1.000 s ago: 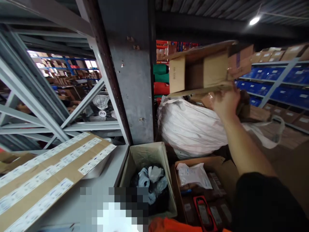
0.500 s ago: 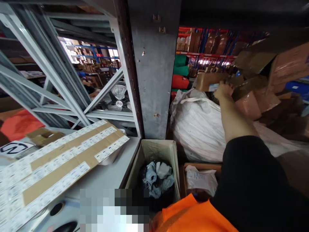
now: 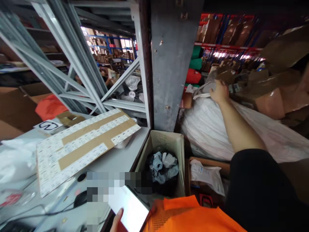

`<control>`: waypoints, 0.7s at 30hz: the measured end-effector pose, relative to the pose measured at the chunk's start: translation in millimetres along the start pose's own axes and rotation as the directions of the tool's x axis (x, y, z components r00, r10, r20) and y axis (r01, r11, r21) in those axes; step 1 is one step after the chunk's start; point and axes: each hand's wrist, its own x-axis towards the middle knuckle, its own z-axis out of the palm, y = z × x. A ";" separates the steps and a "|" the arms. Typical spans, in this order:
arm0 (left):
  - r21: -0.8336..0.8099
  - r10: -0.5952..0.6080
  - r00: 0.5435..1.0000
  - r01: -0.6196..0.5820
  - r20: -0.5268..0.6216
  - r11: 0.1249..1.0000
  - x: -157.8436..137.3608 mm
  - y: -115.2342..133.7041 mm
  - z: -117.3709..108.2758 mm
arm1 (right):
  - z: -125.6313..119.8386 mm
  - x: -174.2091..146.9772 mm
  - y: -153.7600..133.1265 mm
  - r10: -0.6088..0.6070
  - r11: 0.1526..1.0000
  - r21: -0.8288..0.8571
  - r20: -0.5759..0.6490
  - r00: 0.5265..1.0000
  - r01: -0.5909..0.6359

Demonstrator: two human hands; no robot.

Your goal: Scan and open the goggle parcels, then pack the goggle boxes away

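Observation:
At the bottom, my left hand (image 3: 117, 221) is closed round a phone (image 3: 130, 207) with a bright white screen. A blurred-out patch covers part of the area beside it. My right arm, in a black sleeve, stretches forward over a large white woven sack (image 3: 207, 129). At the sack's upper rim my right hand (image 3: 220, 92) is closed on the fabric, close to a pale strap (image 3: 202, 95); its fingertips are partly hidden. Brown cardboard boxes (image 3: 271, 101) and clear wrap fill the sack's opening on the right.
A grey column (image 3: 172, 64) rises ahead. Below it stands a bin (image 3: 178, 137) holding crumpled grey plastic bags. A carton beside it contains a white plastic packet (image 3: 205, 175). On the left table (image 3: 135, 141) lies a cardboard sheet (image 3: 84, 149) covered with rows of labels.
My right hand has come away from a labelled box in the sack and is at the sack's rim. The view has turned left, and the phone in my left hand shows more clearly.

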 end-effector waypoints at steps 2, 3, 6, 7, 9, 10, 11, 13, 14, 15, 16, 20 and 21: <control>-0.036 -0.015 1.000 0.016 0.020 0.999 1.0 -1.3 -20.1 | 3.1 -27.1 -40.3 -0.100 0.978 0.180 -0.050 0.994 0.108; -0.054 0.015 0.999 -0.013 0.037 0.998 -2.0 -3.2 -29.0 | 6.5 -46.7 -64.6 -0.146 0.938 0.304 -0.094 0.985 0.168; -0.125 0.195 0.974 -0.180 0.119 0.976 -20.0 -9.1 -55.2 | 28.7 -133.2 -153.0 -0.218 0.637 0.717 -0.182 0.959 0.281; -0.140 0.260 0.958 -0.244 0.116 0.960 -27.0 -9.7 -66.1 | 39.0 -172.1 -187.2 -0.238 0.507 0.824 -0.147 0.960 0.252; -0.190 0.351 0.933 -0.331 0.083 0.924 -41.9 -9.0 -94.1 | 58.6 -264.6 -260.0 -0.293 0.323 0.945 0.041 0.955 0.059; -0.218 0.395 0.916 -0.374 0.062 0.901 -50.3 -8.7 -111.1 | 66.0 -316.6 -296.8 -0.352 0.289 0.954 0.183 0.918 -0.080; -0.241 0.435 0.900 -0.413 0.043 0.878 -59.5 -9.0 -129.5 | 71.2 -370.1 -332.6 -0.426 0.295 0.931 0.331 0.842 -0.216; -0.276 0.496 0.868 -0.476 0.004 0.835 -79.0 -12.6 -169.0 | 75.9 -473.8 -398.5 -0.566 0.381 0.839 0.543 0.620 -0.388; -0.289 0.514 0.858 -0.495 -0.013 0.819 -88.5 -15.9 -189.4 | 76.2 -520.2 -427.7 -0.616 0.445 0.791 0.611 0.498 -0.420; -0.304 0.524 0.851 -0.508 -0.032 0.806 -97.3 -19.8 -209.6 | 75.6 -561.2 -454.2 -0.650 0.508 0.753 0.654 0.387 -0.419; -0.319 0.528 0.848 -0.515 -0.050 0.796 -105.2 -24.2 -229.5 | 74.5 -596.6 -477.9 -0.677 0.563 0.729 0.677 0.288 -0.390; -0.279 0.540 0.823 -0.568 -0.177 0.774 -127.4 -40.1 -298.0 | 67.0 -688.1 -549.2 -0.754 0.650 0.754 0.655 0.049 -0.090; -0.228 0.554 0.798 -0.600 -0.236 0.767 -131.3 -43.0 -311.4 | 65.0 -702.4 -563.2 -0.766 0.642 0.766 0.642 0.010 0.000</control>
